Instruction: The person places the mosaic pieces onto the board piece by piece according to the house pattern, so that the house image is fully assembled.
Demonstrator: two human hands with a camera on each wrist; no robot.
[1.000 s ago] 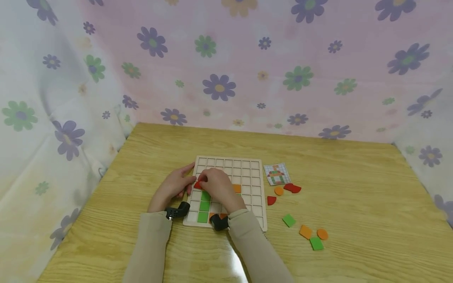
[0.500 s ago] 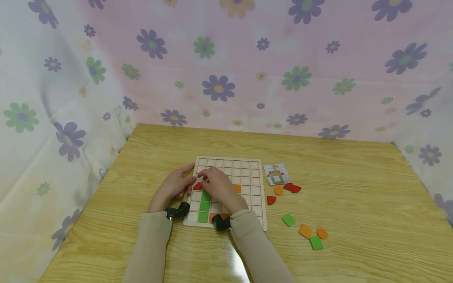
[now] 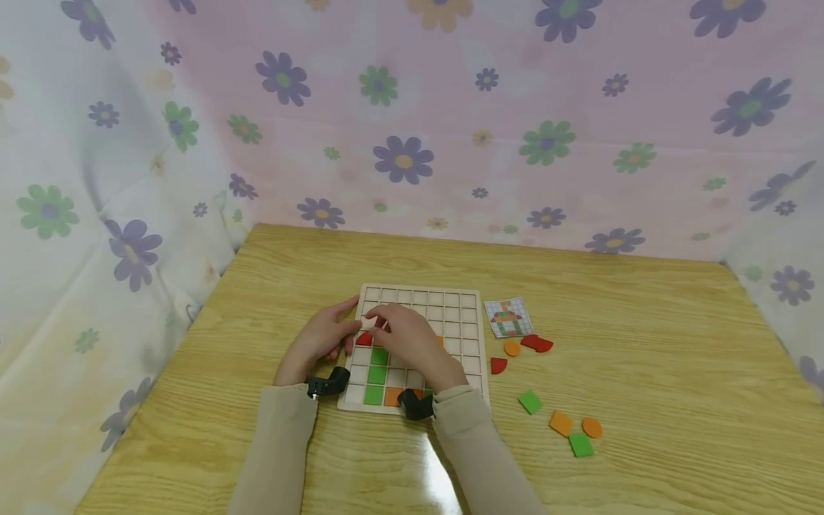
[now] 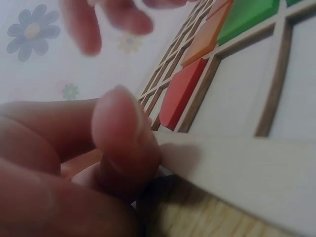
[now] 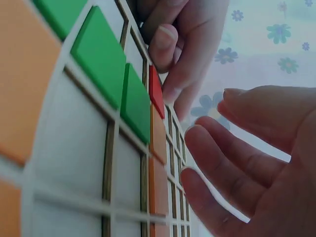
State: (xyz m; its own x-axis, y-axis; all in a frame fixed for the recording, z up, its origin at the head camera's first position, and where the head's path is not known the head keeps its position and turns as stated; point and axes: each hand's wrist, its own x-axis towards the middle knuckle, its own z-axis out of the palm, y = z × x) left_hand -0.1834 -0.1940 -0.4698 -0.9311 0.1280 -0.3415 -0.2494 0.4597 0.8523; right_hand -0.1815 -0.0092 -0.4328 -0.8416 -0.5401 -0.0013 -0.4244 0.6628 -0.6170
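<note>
A wooden grid board (image 3: 453,313) lies on the table with coloured tiles set in some cells. My left hand (image 3: 320,337) holds its left edge, the thumb (image 4: 121,128) against the rim in the left wrist view. A red piece (image 3: 365,338) sits in a cell near that edge, beside an orange tile (image 5: 158,133) in the right wrist view. Green tiles (image 3: 378,374) run down a column below. Over the board hovers my right hand (image 3: 412,342), fingers spread and nothing between them; it hides some of the middle cells.
A pattern card (image 3: 508,317) lies right of the board. Around it are red quarter pieces (image 3: 498,365) and an orange disc (image 3: 511,348). Nearer the front lie green squares (image 3: 531,402), an orange square (image 3: 561,423) and another orange disc (image 3: 591,428). Flowered cloth (image 3: 450,107) hangs behind the table.
My right hand has let go of the red piece, which stays in its cell. Its fingers have spread and the hand has drawn back slightly right. The left hand stays at the board's edge.
</note>
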